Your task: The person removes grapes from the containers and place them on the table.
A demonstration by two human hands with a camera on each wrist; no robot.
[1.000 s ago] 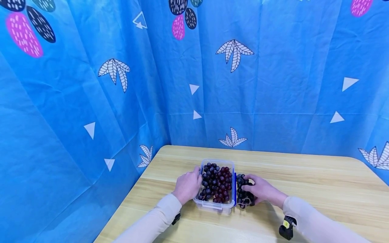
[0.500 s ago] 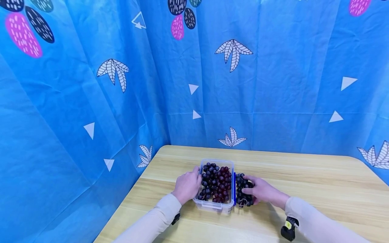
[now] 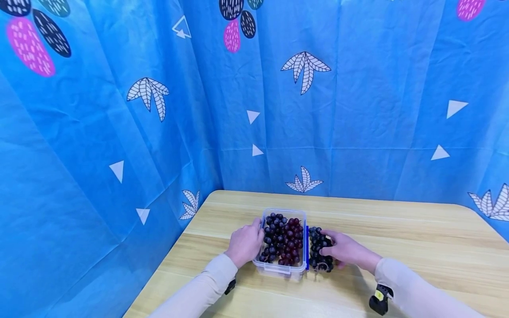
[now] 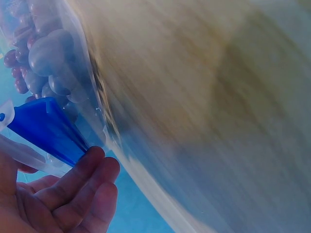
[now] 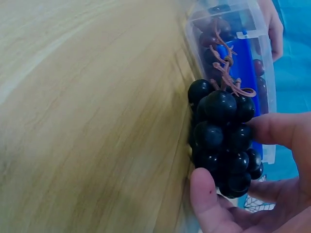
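A clear plastic container [image 3: 273, 268] with blue side flaps sits on the table, holding dark purple grapes [image 3: 268, 240] and reddish grapes [image 3: 293, 238]. My left hand [image 3: 245, 242] grips its left side. In the left wrist view, the fingers [image 4: 93, 154] of that hand curl against the blue flap [image 4: 48, 127]. Right beside the container's other side lies a bunch of black grapes [image 5: 221, 108] with a brown stem [image 5: 227, 73]. My right hand [image 3: 346, 251] holds this bunch, with digits on both sides of it in the right wrist view. Part of the bunch is hidden behind the hand.
The light wood-grain table [image 3: 405, 238] extends to the right and behind the container. Blue patterned cloth [image 3: 278, 132] hangs along its back and left sides. A black strap device [image 3: 379, 300] is worn at the right wrist.
My right hand has shifted slightly to the right and its thumb sits a little lower on the black grapes, whose stem has shifted slightly. My left hand and the container have stayed put.
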